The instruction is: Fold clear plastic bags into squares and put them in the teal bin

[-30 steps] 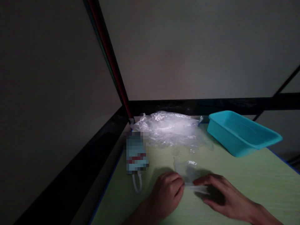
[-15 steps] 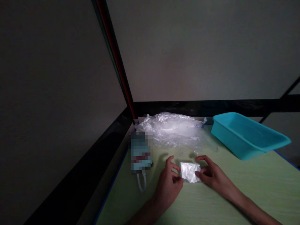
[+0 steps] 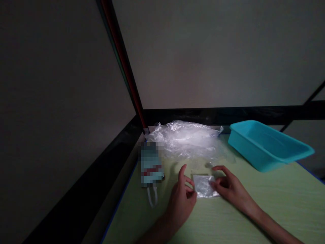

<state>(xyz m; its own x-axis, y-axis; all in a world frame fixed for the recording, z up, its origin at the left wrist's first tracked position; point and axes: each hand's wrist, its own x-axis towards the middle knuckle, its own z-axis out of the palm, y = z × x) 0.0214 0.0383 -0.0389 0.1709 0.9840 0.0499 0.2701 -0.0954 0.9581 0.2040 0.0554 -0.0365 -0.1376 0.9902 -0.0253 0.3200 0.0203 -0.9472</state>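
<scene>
A small shiny plastic bag (image 3: 203,187), roughly square and see-through with a silvery glare, is between my two hands just over the table. My left hand (image 3: 181,200) is at its left edge, with the thumb by the lower left corner and the index finger raised clear. At the opposite edge, the thumb and curled fingers of my right hand (image 3: 230,188) pinch the bag, while that index finger arches above it. Whether anything lies inside the bag cannot be made out.
Behind my hands, a heap of crumpled clear plastic (image 3: 188,139) lies against the wall. A turquoise basin (image 3: 254,152) stands at the back right. To the left lies a blurred-out pale green item (image 3: 151,166) with a white loop (image 3: 152,196). The green table (image 3: 248,227) has blue edging.
The bag's bright glare has dimmed and shifted, so its surface is tilted differently. The right thumb has moved slightly on the bag. Both hands stay at its sides.
</scene>
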